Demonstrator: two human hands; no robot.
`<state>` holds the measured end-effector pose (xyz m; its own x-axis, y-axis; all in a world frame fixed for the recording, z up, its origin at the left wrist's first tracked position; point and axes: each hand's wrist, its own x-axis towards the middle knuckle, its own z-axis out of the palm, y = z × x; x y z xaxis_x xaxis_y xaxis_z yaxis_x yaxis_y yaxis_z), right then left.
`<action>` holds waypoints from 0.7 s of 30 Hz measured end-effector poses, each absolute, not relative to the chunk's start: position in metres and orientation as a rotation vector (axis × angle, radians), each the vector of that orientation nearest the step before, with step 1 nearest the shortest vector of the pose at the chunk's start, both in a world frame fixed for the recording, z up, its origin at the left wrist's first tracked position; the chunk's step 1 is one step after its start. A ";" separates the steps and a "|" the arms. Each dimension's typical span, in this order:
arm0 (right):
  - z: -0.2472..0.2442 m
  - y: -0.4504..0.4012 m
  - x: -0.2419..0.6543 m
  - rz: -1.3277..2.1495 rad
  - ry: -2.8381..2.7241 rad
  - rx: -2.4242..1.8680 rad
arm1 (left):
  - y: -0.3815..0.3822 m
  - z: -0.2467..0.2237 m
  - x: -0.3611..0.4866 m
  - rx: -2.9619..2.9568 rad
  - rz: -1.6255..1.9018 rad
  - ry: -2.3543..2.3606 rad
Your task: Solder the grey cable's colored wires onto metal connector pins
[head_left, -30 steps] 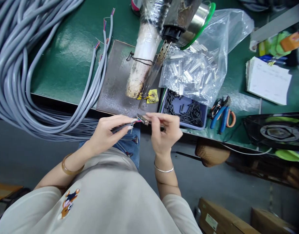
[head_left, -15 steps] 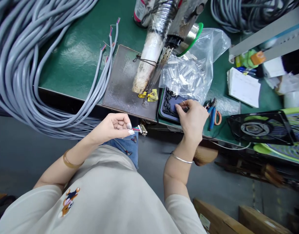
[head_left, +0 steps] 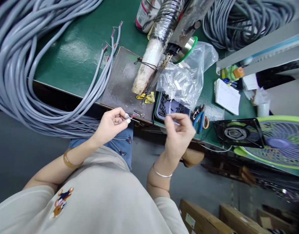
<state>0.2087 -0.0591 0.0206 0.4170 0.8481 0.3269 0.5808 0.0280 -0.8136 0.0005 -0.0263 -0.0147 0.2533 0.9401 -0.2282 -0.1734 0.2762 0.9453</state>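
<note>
My left hand [head_left: 115, 121] is closed in a pinch on the end of a cable. Its thin coloured wires [head_left: 133, 116] run to a small metal multi-pin connector [head_left: 139, 114] at the front of the dark metal plate [head_left: 122, 74]. My right hand [head_left: 180, 130], a little blurred, is in front of a tray [head_left: 157, 114] of small black sleeves [head_left: 162, 107]. Its thumb and fingers come together; what they hold, if anything, is too small to make out. Two more wired connectors [head_left: 129, 140] lie on my lap.
Grey cables [head_left: 15, 65] fill the left side. Over the plate slants a wrapped tube [head_left: 145, 65]; behind the tray lies a bag of clear pieces [head_left: 181, 81]. Pliers [head_left: 200, 120], a notepad [head_left: 227, 97] and a black fan [head_left: 239, 133] are to the right.
My right hand has come out of the tray, back and to the left. The left hand with the connector has risen slightly towards the plate. The view has shifted a little.
</note>
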 end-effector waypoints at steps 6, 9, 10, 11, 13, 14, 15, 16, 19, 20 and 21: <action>0.009 -0.072 0.180 0.653 -1.355 -1.514 | -0.031 -0.017 0.006 1.109 1.015 1.073; 0.006 -0.069 0.179 0.650 -1.381 -1.523 | -0.031 -0.018 0.007 1.137 1.006 1.094; 0.006 -0.068 0.179 0.650 -1.396 -1.523 | -0.031 -0.018 0.007 1.145 1.002 1.099; 0.006 -0.068 0.179 0.653 -1.409 -1.521 | -0.030 -0.018 0.008 1.152 0.999 1.106; 0.008 -0.068 0.178 0.655 -1.438 -1.504 | -0.030 -0.019 0.008 1.172 0.995 1.116; 0.008 -0.068 0.178 0.652 -1.454 -1.495 | -0.030 -0.019 0.009 1.187 0.995 1.124; 0.009 -0.068 0.177 0.643 -1.472 -1.487 | -0.031 -0.019 0.009 1.204 0.995 1.134; 0.008 -0.068 0.175 0.625 -1.490 -1.483 | -0.031 -0.019 0.009 1.225 0.991 1.141; 0.004 -0.067 0.171 0.484 -1.600 -1.458 | -0.033 -0.019 0.009 1.313 0.951 1.135; 0.002 -0.067 0.170 0.420 -1.665 -1.437 | -0.033 -0.019 0.009 1.335 0.934 1.123; 0.000 -0.067 0.170 0.355 -1.734 -1.416 | -0.033 -0.018 0.008 1.339 0.926 1.107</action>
